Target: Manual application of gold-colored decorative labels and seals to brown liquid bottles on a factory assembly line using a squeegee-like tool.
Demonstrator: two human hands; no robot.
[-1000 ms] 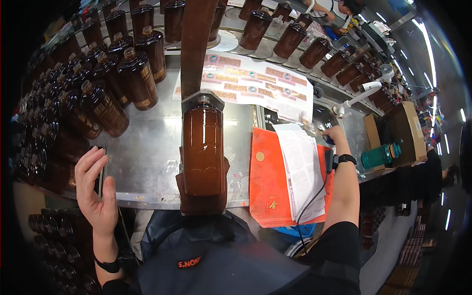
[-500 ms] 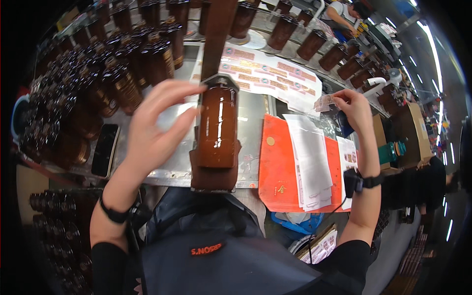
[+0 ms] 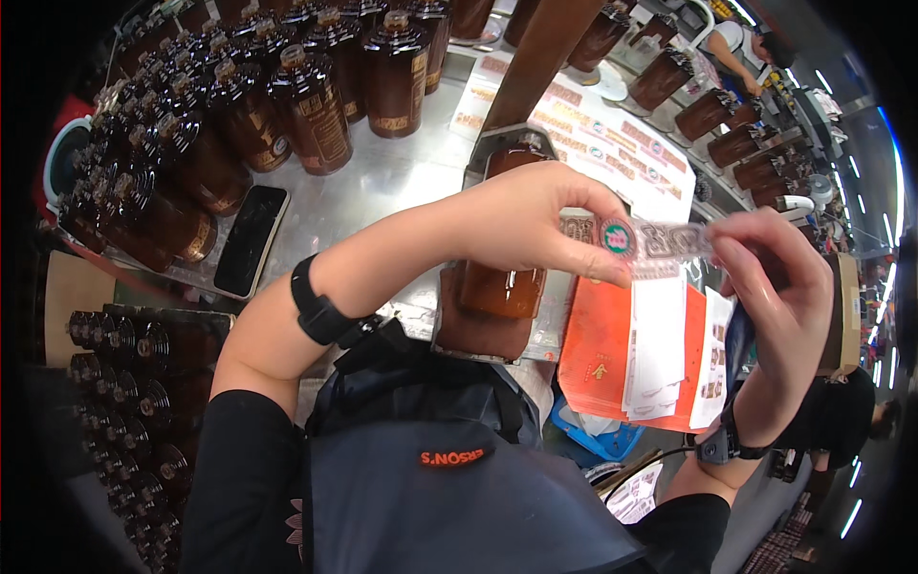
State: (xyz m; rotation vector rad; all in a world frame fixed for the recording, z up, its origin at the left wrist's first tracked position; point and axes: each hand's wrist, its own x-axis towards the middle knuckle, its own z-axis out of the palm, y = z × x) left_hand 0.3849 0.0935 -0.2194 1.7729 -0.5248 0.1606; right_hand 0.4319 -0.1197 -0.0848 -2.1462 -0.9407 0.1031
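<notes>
1. The worker is handling a strip (image 3: 672,241), patterned and with a green seal; it is hanging in the air above the right half of the counter (image 3: 416,182), between the two hands.

2. The right hand (image 3: 782,277) is apparently pinching the strip's right end, fingertips close together, though they are blurring a little.

3. The left hand (image 3: 521,218) is reaching across, finger and thumb standing apart about the seal end; whether they are gripping it, I can't tell.

4. Below that hand, a bottle (image 3: 499,295) is lying in a brown cradle (image 3: 481,337) by the counter's near edge, its middle hiding behind the hand.

5. As I'm judging it, the step in hand is getting the strip straight. Any next move is calling for even tension and clean fingertips at the ends, since something so thin is probably risking a fold.

6. Right of the cradle, a red folder (image 3: 595,356) is jutting over the near edge, carrying papers (image 3: 656,330). Toward the near-left corner, a phone (image 3: 251,239) is resting.
</notes>
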